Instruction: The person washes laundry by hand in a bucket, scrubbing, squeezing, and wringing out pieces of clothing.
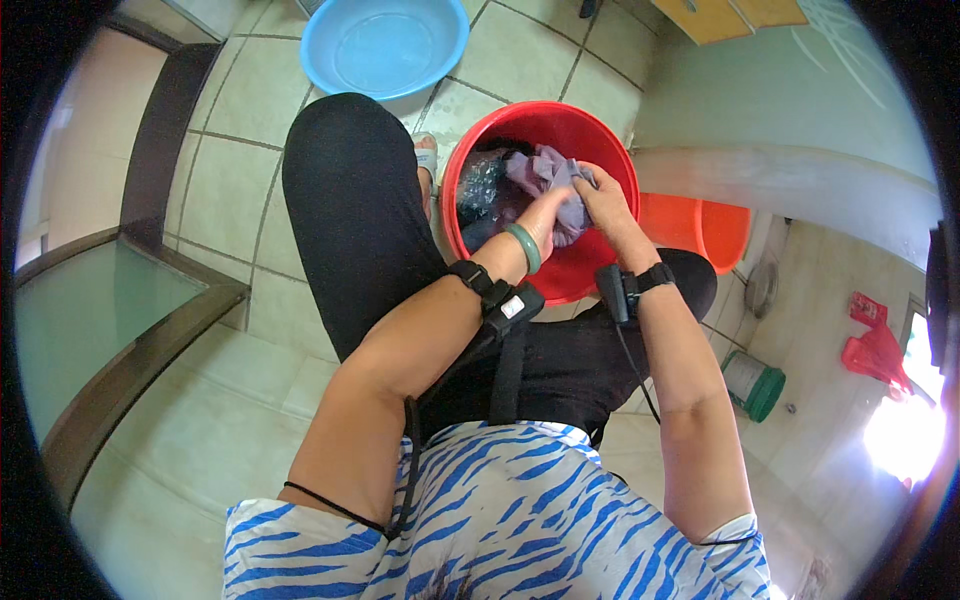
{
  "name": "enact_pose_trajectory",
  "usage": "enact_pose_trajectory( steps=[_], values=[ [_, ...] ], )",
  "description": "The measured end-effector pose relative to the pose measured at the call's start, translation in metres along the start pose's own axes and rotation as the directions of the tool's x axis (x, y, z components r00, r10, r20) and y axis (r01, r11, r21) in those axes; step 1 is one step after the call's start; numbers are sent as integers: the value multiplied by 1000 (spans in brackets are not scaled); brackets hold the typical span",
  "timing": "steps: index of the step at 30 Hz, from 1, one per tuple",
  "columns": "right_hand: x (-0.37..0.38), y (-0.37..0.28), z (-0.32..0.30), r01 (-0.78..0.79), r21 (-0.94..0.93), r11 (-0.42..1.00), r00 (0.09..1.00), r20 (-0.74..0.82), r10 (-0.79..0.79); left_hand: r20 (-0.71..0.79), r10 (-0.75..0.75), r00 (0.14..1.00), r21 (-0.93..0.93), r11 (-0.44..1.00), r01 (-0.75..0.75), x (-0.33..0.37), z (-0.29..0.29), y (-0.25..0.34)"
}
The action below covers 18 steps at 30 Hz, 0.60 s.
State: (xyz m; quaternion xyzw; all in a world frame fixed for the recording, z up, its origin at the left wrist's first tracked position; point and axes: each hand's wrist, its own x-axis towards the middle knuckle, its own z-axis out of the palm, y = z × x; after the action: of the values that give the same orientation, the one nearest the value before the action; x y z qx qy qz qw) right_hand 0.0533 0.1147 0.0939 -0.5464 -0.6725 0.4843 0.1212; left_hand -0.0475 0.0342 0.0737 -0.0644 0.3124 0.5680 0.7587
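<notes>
A bunched mauve cloth (545, 172) is gripped by both of my hands over a red bucket (582, 288). My left hand (543, 222) is closed on its near side, with a green bangle at the wrist. Close beside it on the right, my right hand (606, 203) has its fingers closed round the same cloth. Part of the cloth hangs toward the bucket's middle. Below it, dark wet fabric (480, 192) lies in water at the bucket's left side. My fingertips are partly hidden by the folds.
A blue basin (385, 45) stands on the tiled floor beyond my left knee. An orange-red container (700, 228) sits right of the bucket, by the wall. Farther right are a green-and-white tub (752, 385) and a red plastic bag (876, 355). Brown-framed glass (120, 330) borders the left.
</notes>
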Motion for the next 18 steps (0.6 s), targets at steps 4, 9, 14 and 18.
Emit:
enact_pose_trajectory(
  steps=[4, 9, 14, 18],
  values=[
    [-28, -21, 26, 79, -150, 986, 997, 34, -75, -5, -161, 987, -322, 935, 151, 7, -18, 25],
    [-54, -51, 40, 147, -483, 863, 986, 7, -165, 149, -167, 975, -297, 933, 205, 26, -22, 9],
    [-23, -41, 47, -21, -637, 770, 991, -114, -68, -215, -93, 972, -176, 983, 55, 40, -36, -1],
    [-9, -16, 31, -176, -625, 760, 980, -182, 77, -341, -87, 936, 39, 994, 106, 27, -22, -4]
  ],
)
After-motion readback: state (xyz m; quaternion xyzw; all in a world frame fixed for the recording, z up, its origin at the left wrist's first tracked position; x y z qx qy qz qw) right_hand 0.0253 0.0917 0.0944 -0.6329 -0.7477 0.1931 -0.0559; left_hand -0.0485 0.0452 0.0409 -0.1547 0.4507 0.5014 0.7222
